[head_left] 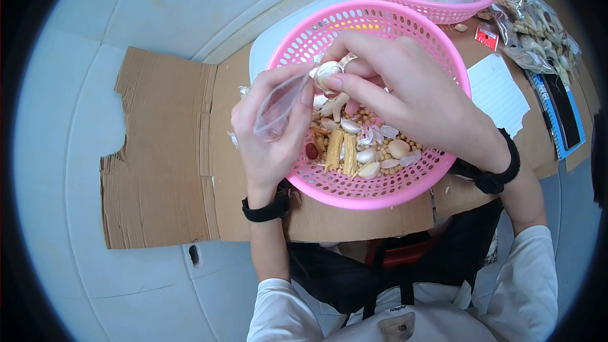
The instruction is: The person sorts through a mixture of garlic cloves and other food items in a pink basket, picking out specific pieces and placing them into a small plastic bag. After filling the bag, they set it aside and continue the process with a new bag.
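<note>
Brown cardboard (161, 164) spreads beneath the pink basket (373, 197), pale tiles (54, 177) beyond.

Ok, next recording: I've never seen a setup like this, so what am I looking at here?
There is no machine here, just a person's two bare hands. The single picture comes from a camera worn on the head, looking forward and down, so you see roughly what the wearer sees.

The left hand holds a small clear bag; the right hand pinches a whitish, garlic-like piece beside it. Below them is a pink basket with yellowish sticks, garlic-like cloves and small round beans. Cardboard covers the surface. Farther back stands a second pink basket; to the right lies lined paper.
</note>
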Tool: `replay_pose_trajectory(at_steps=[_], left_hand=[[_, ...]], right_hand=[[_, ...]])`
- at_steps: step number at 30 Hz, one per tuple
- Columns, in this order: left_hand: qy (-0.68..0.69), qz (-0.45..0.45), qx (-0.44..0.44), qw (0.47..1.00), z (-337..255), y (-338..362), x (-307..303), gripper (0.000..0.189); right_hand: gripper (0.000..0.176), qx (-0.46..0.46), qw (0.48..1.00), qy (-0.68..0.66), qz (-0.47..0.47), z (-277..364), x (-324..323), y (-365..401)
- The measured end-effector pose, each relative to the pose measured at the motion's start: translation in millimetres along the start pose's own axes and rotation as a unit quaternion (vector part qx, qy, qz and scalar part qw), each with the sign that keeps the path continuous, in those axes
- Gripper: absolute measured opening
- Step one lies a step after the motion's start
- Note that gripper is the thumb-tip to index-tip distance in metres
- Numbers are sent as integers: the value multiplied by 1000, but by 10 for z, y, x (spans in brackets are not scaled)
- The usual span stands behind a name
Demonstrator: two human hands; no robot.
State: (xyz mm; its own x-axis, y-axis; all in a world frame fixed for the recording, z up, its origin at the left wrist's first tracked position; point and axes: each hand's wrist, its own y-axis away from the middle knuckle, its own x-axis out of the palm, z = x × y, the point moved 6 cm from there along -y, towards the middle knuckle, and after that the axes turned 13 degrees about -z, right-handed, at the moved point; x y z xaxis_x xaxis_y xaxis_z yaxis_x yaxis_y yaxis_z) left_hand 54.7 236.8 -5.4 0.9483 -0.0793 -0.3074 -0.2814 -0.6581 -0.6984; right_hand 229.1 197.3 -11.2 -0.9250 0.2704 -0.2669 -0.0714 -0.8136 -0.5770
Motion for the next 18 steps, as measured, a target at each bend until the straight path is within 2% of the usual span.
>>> replay_pose_trajectory(at_steps=[2, 5, 9, 12, 14, 18], left_hand=[[59, -27, -46, 997, 3, 2, 5, 31], [40, -6, -29, 999, -12, -4, 3, 37], [22, -14, -30, 999, -13, -8, -15, 35], [4, 12, -55, 998, 5, 5, 1, 34], [-7, 23, -28, 999, -7, 0, 15, 33], [-11, 11, -23, 1000, 2, 1, 7, 33]], right_hand=[[21, 7, 1000, 7, 6, 15, -7, 1], [21, -2, 1000, -8, 7, 10, 8, 4], [21, -21, 1000, -5, 5, -10, 12, 27], [21, -47, 998, 27, 12, 6, 7, 27], [20, -73, 995, 60, 12, 27, 7, 26], [19, -64, 996, 64, 17, 37, 26, 42]])
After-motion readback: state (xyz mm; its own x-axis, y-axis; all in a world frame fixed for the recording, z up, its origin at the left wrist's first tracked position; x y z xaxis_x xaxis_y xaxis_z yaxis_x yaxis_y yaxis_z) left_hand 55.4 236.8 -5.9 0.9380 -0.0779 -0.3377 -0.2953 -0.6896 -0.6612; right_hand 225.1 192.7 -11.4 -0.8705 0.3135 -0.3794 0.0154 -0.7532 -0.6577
